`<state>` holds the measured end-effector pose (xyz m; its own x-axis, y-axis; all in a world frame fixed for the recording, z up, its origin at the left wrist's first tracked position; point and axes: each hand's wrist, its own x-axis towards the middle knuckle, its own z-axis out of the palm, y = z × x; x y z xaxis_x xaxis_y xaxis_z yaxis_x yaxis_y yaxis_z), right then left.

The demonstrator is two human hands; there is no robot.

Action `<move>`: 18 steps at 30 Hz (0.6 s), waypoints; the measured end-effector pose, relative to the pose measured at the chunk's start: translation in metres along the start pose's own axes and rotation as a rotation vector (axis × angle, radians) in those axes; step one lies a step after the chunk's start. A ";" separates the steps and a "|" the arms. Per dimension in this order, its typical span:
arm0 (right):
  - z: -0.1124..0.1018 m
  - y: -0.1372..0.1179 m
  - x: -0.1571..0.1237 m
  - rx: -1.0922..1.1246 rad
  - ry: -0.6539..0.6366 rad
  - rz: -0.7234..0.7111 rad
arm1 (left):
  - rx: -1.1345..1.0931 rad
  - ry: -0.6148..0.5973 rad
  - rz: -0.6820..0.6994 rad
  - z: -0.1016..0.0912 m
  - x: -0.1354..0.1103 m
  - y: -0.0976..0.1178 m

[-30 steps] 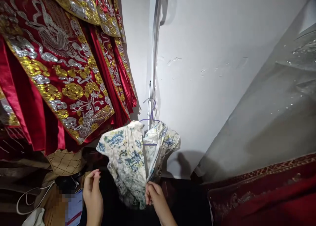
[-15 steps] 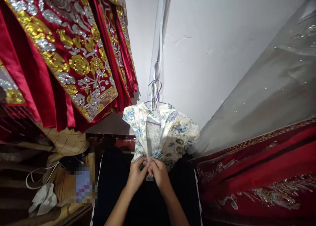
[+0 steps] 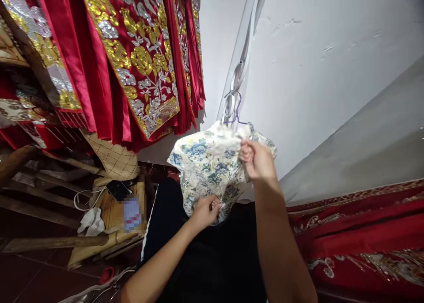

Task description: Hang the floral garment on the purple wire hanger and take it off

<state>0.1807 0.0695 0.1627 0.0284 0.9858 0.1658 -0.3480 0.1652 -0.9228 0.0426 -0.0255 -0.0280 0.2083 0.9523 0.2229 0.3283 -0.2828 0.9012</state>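
A small white garment with blue and yellow flowers [image 3: 207, 164] hangs on a purple wire hanger [image 3: 236, 111] hooked to a pale strip on the white wall. My left hand [image 3: 204, 211] is closed, pinching the garment's lower edge. My right hand [image 3: 257, 159] is closed too, gripping the cloth near its upper right, just below the hanger.
Red robes with gold and silver embroidery [image 3: 142, 60] hang at the upper left. More red embroidered cloth [image 3: 357, 232] lies at the lower right. A woven hat [image 3: 114, 157], a wooden stool [image 3: 109, 214] with a blurred card, and white cords sit at the left. Black cloth [image 3: 212, 259] lies below my arms.
My hands were together at the garment's lower middle; my right hand has risen to its top while the left stays low. The view has shifted down and left.
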 end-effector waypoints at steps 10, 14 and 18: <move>0.018 0.024 -0.028 -0.149 0.034 -0.073 | -0.113 0.146 0.093 -0.035 0.036 0.043; 0.028 0.010 -0.027 -0.217 0.001 -0.169 | -0.242 0.345 0.359 -0.064 0.082 0.115; 0.031 0.003 -0.021 -0.219 -0.006 -0.267 | -0.011 0.294 0.489 -0.086 0.109 0.151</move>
<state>0.1496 0.0482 0.1676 0.0859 0.9068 0.4128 -0.1200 0.4207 -0.8992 0.0357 0.0458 0.1641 0.0678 0.7031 0.7078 0.2485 -0.6990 0.6706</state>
